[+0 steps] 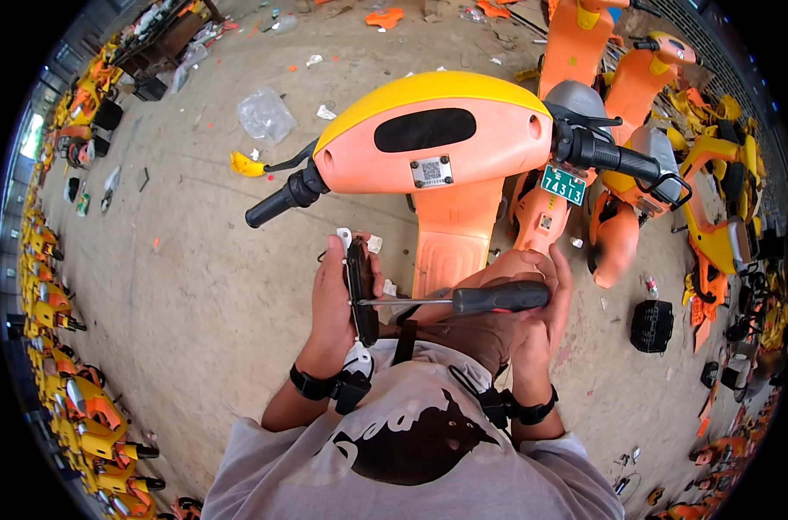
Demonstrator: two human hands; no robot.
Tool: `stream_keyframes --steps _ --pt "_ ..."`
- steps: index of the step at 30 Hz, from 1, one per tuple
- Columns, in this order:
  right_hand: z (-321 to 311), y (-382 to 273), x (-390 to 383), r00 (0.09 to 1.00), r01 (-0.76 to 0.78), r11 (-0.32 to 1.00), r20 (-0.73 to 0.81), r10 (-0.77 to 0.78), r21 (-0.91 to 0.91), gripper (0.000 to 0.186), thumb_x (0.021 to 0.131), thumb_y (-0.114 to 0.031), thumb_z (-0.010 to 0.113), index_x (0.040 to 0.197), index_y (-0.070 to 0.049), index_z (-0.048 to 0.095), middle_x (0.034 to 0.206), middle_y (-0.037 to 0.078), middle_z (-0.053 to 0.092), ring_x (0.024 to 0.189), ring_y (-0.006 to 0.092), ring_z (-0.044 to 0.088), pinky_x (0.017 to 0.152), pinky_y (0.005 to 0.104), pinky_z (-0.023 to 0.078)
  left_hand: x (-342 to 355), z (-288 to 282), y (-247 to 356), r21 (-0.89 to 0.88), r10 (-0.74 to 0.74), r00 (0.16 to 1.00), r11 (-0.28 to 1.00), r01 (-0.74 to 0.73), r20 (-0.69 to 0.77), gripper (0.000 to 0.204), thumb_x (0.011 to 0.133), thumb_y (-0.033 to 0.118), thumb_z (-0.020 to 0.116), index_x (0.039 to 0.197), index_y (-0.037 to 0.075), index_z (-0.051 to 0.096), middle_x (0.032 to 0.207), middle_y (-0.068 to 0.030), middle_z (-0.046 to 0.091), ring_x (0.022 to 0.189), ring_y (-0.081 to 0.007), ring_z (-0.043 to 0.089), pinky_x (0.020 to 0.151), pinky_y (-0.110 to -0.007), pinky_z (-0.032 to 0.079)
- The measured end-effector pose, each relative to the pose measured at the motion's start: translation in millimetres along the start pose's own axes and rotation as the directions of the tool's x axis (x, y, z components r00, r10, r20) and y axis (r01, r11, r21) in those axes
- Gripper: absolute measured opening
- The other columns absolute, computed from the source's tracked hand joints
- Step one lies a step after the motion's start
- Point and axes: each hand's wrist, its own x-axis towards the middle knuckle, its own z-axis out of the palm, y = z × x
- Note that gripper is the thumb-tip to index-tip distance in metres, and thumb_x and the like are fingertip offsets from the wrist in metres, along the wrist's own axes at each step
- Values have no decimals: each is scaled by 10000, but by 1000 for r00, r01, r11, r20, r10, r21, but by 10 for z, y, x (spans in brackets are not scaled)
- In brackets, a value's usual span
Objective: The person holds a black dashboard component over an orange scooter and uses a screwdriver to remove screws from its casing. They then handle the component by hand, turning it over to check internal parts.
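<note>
Between our two hands, in front of the belly, are a slim black part with white tabs and a screwdriver. Our left hand grips the part on edge, thumb on the near face and fingertips round the far side. Our right hand supports the screwdriver's dark handle, its fingers mostly extended rather than curled tight (how firm the hold is, we cannot tell). The shaft runs level across to the part's white edge; we cannot tell whether its tip is seated. Each wrist wears a black strap, and below them we see our grey T-shirt.

Just beyond the hands stands an orange-and-yellow scooter, its handlebar grips reaching out both ways. Farther out, we see a clear plastic bag on the concrete floor, a black basket at right, and rows of yellow scooters along the left.
</note>
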Motion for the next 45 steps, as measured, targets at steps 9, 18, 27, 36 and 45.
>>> stream_keyframes --steps 9,18,27,36,45 --pt "54 40 -29 995 -91 984 -57 83 -154 485 955 -62 546 1403 3 369 1080 104 559 925 134 569 792 259 494 0 -17 22 -55 20 1000 998 -19 18 516 1006 534 393 1158 56 516 788 -49 555 585 -126 546 442 -248 429" --pt "41 33 -35 996 -58 998 -70 56 -32 443 964 -101 555 1371 2 415 1068 106 572 800 90 526 627 201 449 -5 -17 20 -66 -33 998 997 37 58 524 1001 550 391 1157 65 510 785 -44 546 585 -126 541 448 -253 422" --pt "16 42 -47 998 7 1000 -62 -8 -18 411 955 -136 572 1317 16 450 1070 118 573 863 129 527 707 243 452 3 -24 39 -112 -118 993 987 118 2 515 990 569 403 1146 93 520 787 -33 545 592 -125 518 474 -251 417" --pt "-13 59 -91 996 86 993 13 -85 -81 454 938 -147 564 1337 25 430 1048 138 547 997 203 524 870 336 482 86 -85 4 -239 -184 983 953 184 22 515 979 574 435 1136 91 522 785 -46 541 603 -145 511 494 -267 411" --pt "-45 70 -89 992 116 990 59 -111 -85 486 927 -198 590 1335 17 436 1044 133 553 1007 210 525 881 351 462 139 -126 -32 -282 -214 977 937 206 4 495 989 558 423 1150 96 498 793 -64 553 588 -159 495 475 -272 390"
